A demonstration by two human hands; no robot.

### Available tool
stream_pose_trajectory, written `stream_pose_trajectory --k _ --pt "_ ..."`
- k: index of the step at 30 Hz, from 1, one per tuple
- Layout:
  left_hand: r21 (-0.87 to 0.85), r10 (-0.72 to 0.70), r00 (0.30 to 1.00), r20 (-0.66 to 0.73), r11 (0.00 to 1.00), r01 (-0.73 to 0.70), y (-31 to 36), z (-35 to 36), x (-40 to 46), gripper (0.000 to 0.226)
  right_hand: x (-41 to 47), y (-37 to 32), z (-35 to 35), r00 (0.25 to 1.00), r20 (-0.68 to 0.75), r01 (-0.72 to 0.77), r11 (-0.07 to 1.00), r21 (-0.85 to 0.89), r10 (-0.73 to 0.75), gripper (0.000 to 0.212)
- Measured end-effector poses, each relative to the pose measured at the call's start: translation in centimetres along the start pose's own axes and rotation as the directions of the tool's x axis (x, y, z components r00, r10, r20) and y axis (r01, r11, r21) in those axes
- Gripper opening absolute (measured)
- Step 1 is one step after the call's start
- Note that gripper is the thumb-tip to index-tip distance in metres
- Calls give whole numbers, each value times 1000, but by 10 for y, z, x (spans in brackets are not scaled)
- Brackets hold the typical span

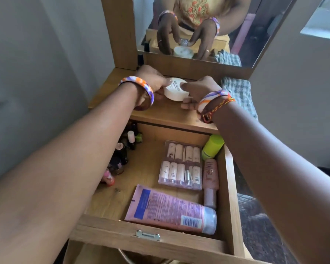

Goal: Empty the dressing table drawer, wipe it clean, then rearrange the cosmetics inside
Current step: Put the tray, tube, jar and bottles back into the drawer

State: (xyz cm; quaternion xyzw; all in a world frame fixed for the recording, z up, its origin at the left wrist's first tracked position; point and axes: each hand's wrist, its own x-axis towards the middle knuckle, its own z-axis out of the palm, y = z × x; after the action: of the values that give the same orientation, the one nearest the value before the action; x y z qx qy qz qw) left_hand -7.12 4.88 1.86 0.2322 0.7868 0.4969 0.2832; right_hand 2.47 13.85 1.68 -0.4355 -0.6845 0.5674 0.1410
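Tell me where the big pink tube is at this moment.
In the head view, the big pink tube lies on its side at the front of the open drawer, cap toward the right, in front of the clear lipstick box.

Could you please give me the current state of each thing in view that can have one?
Drawer: pulled open, cosmetics inside.
White jar: on the tabletop, lid on, held by both hands.
Left hand: grips the jar.
Right hand: grips the jar.
Pink tube: lying flat, capped.
Lipstick set box: lying flat in the drawer.
Green bottle: lying tilted in the back right corner.
Checked cloth: crumpled on the tabletop.
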Motion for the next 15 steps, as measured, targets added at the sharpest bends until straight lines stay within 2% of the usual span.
stream_pose_trajectory --k 2,5,10,12,15 --pt "-34 15 1000 14 999 -15 1 -13 -15 20 -18 -3 -2 995 100 -26 992 126 13 17" --pt "-87 3 994 107 996 6 0 -32 -48 3 -42 -2 -5 960 275 -97 986 138 56 11" --pt "-200 5 968 249 979 46 -23 -42 -94 16 -76 20 -6 828 548 -206 973 104 117 25" --pt "-172 -16 976 219 984 55 -36 -35 -109 17 -87 33 -4 811 562 -238 969 66 160 20" --pt "-67 -66 996 52 995 69 -60 -20 -117 19 -98 52 5 827 528 -260 964 56 192 3"
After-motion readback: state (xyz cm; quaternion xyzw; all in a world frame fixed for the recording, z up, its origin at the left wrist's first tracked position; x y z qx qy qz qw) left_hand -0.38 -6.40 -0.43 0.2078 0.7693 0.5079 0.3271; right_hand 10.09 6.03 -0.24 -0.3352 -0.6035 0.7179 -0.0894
